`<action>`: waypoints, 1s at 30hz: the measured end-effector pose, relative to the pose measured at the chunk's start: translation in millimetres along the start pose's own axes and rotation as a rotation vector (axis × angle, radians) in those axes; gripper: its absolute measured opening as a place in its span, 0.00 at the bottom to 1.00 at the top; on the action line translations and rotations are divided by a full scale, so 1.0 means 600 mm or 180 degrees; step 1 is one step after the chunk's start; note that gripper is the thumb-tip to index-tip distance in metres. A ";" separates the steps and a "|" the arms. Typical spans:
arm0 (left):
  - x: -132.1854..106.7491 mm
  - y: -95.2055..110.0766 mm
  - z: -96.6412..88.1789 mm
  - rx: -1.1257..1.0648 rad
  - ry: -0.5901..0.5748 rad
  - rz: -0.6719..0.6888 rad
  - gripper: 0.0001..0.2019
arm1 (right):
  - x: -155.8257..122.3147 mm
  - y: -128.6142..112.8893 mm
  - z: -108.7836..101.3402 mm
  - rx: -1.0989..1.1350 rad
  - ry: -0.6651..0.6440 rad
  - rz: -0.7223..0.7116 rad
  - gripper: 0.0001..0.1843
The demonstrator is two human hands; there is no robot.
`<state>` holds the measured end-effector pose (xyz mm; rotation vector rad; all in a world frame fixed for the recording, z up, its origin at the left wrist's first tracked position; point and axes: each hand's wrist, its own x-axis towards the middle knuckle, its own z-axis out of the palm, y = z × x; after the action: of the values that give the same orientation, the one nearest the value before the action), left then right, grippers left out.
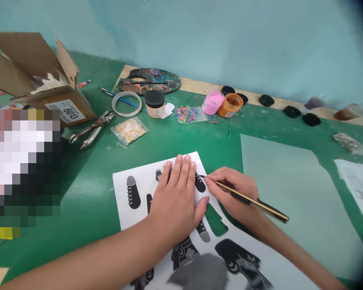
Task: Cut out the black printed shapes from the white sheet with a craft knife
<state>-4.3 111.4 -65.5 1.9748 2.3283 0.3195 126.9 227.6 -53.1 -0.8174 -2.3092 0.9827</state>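
A white printed sheet [121, 185] with black and grey figure parts lies on the green table. My left hand [178, 193] is spread flat over its upper middle, fingers stretched forward. To the right of it, my right hand [234, 187] pinches a slim gold and black pen [260, 206]. The pen's dark tip meets the sheet beside a printed black boot shape [200, 183] near the right edge. Just below, a cut-out opening in the paper shows the green tabletop [217, 221]. A dark grey blurred shape [199, 276] covers part of the sheet at the bottom.
Along the back stand a paint palette [169, 86], tape roll [116, 105], black-lidded jar [154, 105], pink [212, 102] and orange [230, 106] paint jars, and bags of small fasteners [189, 114]. Hole-punch pliers [93, 131] and a cardboard box [78, 102] lie left; a translucent sheet [290, 193] lies right.
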 end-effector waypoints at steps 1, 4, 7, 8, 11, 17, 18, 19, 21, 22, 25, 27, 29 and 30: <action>0.000 0.001 -0.002 -0.0023 -0.0008 -0.0008 0.36 | 0.000 -0.001 -0.001 -0.0009 -0.0046 -0.0014 0.05; 0.000 0.001 -0.005 -0.0054 -0.0048 0.0011 0.37 | -0.001 -0.003 -0.002 -0.0105 -0.0138 -0.0050 0.05; 0.000 0.000 -0.003 -0.0065 -0.0069 0.0049 0.36 | -0.001 -0.002 -0.001 -0.0125 -0.0077 -0.0068 0.05; 0.000 0.000 -0.003 -0.0068 -0.0071 0.0040 0.36 | -0.001 -0.001 -0.001 -0.0121 -0.0073 -0.0067 0.05; -0.001 0.001 -0.002 -0.0076 -0.0058 -0.0008 0.36 | 0.000 -0.002 -0.001 -0.0131 -0.0073 -0.0084 0.06; 0.000 0.001 -0.002 -0.0075 -0.0040 0.0001 0.37 | -0.001 -0.005 -0.002 -0.0193 -0.0121 -0.0087 0.06; 0.000 0.000 -0.002 -0.0083 -0.0050 0.0005 0.37 | -0.001 -0.004 -0.002 -0.0197 -0.0123 -0.0096 0.06; 0.001 -0.001 -0.002 -0.0089 -0.0057 0.0010 0.37 | -0.002 -0.004 -0.003 -0.0207 -0.0144 -0.0108 0.06; 0.000 -0.001 -0.003 -0.0090 -0.0047 0.0022 0.36 | -0.002 -0.002 -0.003 -0.0216 -0.0162 -0.0160 0.05; 0.000 -0.001 -0.003 -0.0084 -0.0037 0.0019 0.36 | -0.001 -0.001 -0.003 -0.0218 -0.0156 -0.0170 0.05; -0.002 0.001 -0.006 -0.0070 -0.0040 0.0010 0.36 | 0.000 0.001 -0.002 -0.0225 -0.0133 -0.0152 0.05; -0.003 0.002 -0.006 -0.0059 -0.0029 0.0015 0.37 | 0.001 0.002 -0.002 -0.0207 -0.0117 -0.0171 0.05; -0.003 0.001 -0.005 -0.0040 -0.0015 0.0026 0.37 | 0.002 0.002 -0.001 -0.0157 -0.0096 -0.0236 0.05; -0.003 0.000 -0.003 -0.0020 -0.0011 0.0031 0.37 | 0.002 0.002 -0.001 -0.0135 -0.0081 -0.0252 0.05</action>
<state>-4.4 109.4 -63.7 1.9827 2.3136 0.3236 126.6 229.6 -53.7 -0.7284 -2.3723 0.9177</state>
